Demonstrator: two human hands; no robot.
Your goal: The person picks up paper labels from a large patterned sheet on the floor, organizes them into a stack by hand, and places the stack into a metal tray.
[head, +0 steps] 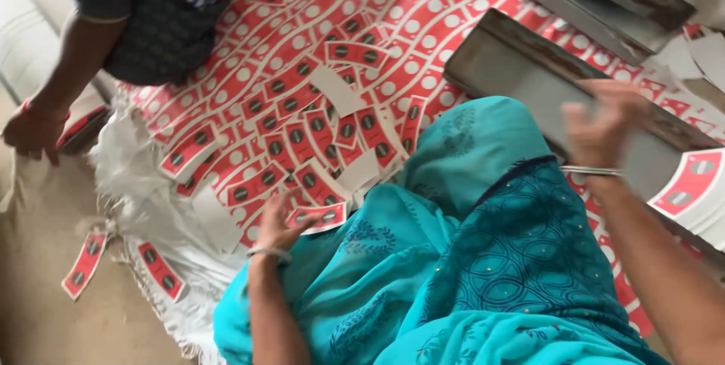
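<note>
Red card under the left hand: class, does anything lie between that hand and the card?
Nothing visible does. The left hand already rests on the red card, fingers touching it at the edge of the card pile; the teal cloth lies beside it.

Beige floor (45, 259) carries a crumpled white woven cloth sheet (151, 206), frayed at its lower edge. Spread over the sheet: large printed paper sheets of red labels with white circles (423, 25), and on top of them a loose heap of cut red curved paper labels with dark circles (302, 138), some face down showing white. Two cut labels (84, 264) lie directly on the floor, just beside the sheet's edge.
</note>
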